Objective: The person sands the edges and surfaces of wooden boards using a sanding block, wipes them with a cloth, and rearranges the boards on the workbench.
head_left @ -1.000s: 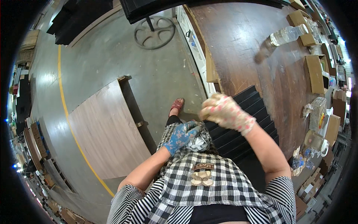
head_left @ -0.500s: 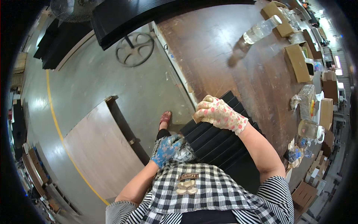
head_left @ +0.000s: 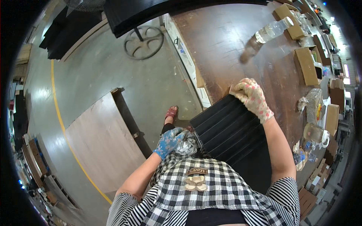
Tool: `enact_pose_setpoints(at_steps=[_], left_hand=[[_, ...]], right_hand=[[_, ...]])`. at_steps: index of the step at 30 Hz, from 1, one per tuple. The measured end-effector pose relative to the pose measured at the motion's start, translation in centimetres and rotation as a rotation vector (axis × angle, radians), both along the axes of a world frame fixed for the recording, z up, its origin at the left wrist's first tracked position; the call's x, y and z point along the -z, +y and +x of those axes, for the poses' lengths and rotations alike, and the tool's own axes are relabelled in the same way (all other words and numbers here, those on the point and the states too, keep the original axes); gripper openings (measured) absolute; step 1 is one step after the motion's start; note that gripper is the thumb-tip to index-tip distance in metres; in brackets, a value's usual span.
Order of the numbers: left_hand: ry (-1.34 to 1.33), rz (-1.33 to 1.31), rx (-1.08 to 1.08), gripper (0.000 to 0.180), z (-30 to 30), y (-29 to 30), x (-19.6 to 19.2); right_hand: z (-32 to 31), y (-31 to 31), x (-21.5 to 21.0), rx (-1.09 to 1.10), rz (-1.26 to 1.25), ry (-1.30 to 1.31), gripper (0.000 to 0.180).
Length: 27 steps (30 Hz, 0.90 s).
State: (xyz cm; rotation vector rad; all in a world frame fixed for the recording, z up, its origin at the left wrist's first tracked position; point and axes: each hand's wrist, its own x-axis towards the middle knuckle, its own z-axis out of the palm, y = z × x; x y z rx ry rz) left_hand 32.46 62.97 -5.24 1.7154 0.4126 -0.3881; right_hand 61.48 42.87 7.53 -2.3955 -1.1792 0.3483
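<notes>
A black panel with several parallel grooves (head_left: 230,128) lies in front of me, partly on the brown table. At its far right corner is my right hand (head_left: 253,98), in a white glove with pink dots. Its fingers are closed on a small thin tan piece (head_left: 231,90) that looks like folded sandpaper, held at the panel's edge. My left hand (head_left: 169,144) wears a blue flowered glove and stays low by my apron, beside the panel's near left edge. It grips a crumpled grey cloth (head_left: 187,146), whose far end is bunched against the apron.
The brown table (head_left: 215,41) carries a clear bottle (head_left: 269,31), cardboard boxes (head_left: 306,66) and a lidded jug (head_left: 313,133) along its right side. A long black board (head_left: 158,15) crosses the top. At left on the floor stand a handwheel (head_left: 143,42) and a pale wooden panel (head_left: 102,139).
My right hand has moved away and to the right, from over the grooves to the panel's far right corner, with the tan piece. My left hand keeps its grip on the cloth.
</notes>
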Motion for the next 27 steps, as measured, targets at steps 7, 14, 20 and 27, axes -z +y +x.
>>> enact_pose_setpoints(at_steps=[7, 14, 20, 27], left_hand=[[0.078, -0.139, -0.076, 0.027, -2.1, -0.7, 3.3], [0.019, -0.147, -0.198, 0.021, -1.9, 0.0, 1.3], [0.017, -0.075, -0.277, 0.026, -2.8, 0.4, 3.7], [0.013, -0.024, -0.335, 0.024, -4.1, 0.4, 3.8]], right_hand=[[-14.1, 7.6, 0.9, -0.231, -0.173, -0.057, 0.013], [-10.8, 6.2, -0.2, 0.070, 0.089, -0.081, 0.011], [-16.9, 7.2, 0.8, -0.306, 0.046, 0.125, 0.011], [-13.0, 4.8, -1.5, -0.112, 0.146, 0.073, 0.012]])
